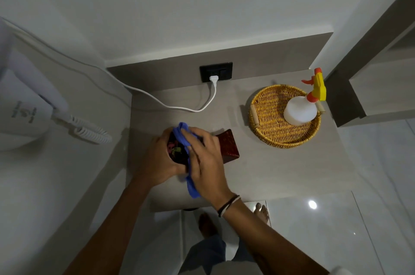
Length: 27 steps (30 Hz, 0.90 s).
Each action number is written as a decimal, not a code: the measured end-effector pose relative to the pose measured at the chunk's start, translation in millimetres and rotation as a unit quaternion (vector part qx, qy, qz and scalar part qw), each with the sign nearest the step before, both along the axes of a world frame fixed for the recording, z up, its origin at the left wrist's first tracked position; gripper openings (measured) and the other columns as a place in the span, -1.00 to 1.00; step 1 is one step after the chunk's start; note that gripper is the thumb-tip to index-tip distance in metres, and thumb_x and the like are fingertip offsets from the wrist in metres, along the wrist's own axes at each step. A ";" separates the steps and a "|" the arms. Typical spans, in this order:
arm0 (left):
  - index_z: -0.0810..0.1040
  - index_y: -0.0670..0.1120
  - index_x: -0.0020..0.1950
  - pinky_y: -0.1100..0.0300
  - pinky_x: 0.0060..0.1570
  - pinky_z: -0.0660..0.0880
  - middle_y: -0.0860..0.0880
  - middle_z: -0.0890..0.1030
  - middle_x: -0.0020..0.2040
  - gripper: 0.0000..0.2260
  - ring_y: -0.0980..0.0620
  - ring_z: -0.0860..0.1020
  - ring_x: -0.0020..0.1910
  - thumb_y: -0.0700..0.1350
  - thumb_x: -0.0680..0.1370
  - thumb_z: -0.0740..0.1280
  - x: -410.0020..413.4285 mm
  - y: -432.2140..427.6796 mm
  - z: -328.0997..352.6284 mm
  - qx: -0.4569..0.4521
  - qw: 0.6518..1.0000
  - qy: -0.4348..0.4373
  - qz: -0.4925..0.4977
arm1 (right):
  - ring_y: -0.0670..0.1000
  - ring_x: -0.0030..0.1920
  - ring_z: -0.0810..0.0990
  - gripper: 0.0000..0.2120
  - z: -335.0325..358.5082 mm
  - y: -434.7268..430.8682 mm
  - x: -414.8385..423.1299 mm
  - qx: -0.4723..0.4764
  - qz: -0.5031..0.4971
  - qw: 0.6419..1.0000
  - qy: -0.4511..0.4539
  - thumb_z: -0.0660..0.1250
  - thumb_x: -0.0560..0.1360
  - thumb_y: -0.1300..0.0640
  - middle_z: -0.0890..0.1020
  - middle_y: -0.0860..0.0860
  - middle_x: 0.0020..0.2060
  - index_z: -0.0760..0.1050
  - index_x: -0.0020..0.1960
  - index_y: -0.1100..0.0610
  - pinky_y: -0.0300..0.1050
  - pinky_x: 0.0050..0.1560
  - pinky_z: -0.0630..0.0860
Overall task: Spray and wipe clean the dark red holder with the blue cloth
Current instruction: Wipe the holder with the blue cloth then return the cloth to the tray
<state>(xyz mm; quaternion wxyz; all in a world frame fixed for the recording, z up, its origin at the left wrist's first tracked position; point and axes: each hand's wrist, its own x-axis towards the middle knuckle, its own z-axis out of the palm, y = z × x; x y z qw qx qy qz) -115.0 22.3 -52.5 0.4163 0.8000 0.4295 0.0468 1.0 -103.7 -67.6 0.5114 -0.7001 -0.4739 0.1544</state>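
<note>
Two hands meet over the dark red holder (229, 146), which lies on its side on the grey counter (280, 169). The right hand's (203, 158) fingers are spread flat and press the blue cloth (183, 135) against the holder's open end, the cloth bunched above the fingertips and trailing out below the palm. The left hand (157, 160) curls around the holder's near-left side, gripping it; its fingertips are hidden behind the cloth. Dark contents with pink and green specks show inside the opening. To the right of the holder, apart from it, sits a round wicker tray (269, 126) carrying a white spray bottle (301, 112) with a yellow and orange trigger head. Behind the holder, a white cord (179, 107) runs across the counter to a black wall socket (216, 71).
</note>
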 end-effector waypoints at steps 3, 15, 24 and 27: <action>0.48 0.03 0.44 0.09 0.03 0.63 0.06 0.67 0.15 -0.06 0.08 0.68 0.08 0.12 0.06 0.59 -6.1 2.7 4.4 0.012 1.000 0.004 -0.006 | 0.18 0.42 0.48 -0.45 -29.2 -11.6 26.2 -0.102 0.000 0.994 -0.041 0.28 0.60 0.37 0.50 0.12 0.46 0.45 0.56 0.12 0.05 0.48 0.46; 0.47 -0.05 0.45 -0.14 0.05 0.68 -0.05 0.67 0.19 -0.07 -0.10 0.70 0.12 0.06 0.09 0.63 -1.0 -2.1 14.5 0.004 1.000 0.018 0.006 | 0.05 0.42 0.46 -0.48 -26.9 -6.9 20.1 -0.053 0.001 0.998 -0.028 0.22 0.63 0.30 0.50 0.06 0.43 0.43 0.57 0.08 -0.13 0.50 0.42; 0.47 0.12 0.35 -0.10 0.00 0.67 0.08 0.67 0.09 -0.17 0.00 0.68 0.03 0.10 0.10 0.61 11.1 -12.7 24.1 0.025 0.999 0.031 0.014 | 0.01 0.39 0.44 -0.48 -33.8 1.3 18.8 -0.064 -0.030 0.997 -0.044 0.20 0.63 0.24 0.49 0.02 0.41 0.41 0.58 0.02 -0.19 0.48 0.42; 0.44 0.16 0.39 -0.16 -0.08 0.67 0.01 0.65 0.11 -0.13 -0.10 0.69 0.04 0.11 0.09 0.60 9.3 -11.7 31.7 0.012 0.999 0.046 0.020 | 0.13 0.46 0.44 -0.41 -42.8 -5.6 37.3 -0.105 -0.017 0.992 -0.067 0.33 0.59 0.33 0.47 0.09 0.48 0.39 0.60 0.07 0.03 0.51 0.44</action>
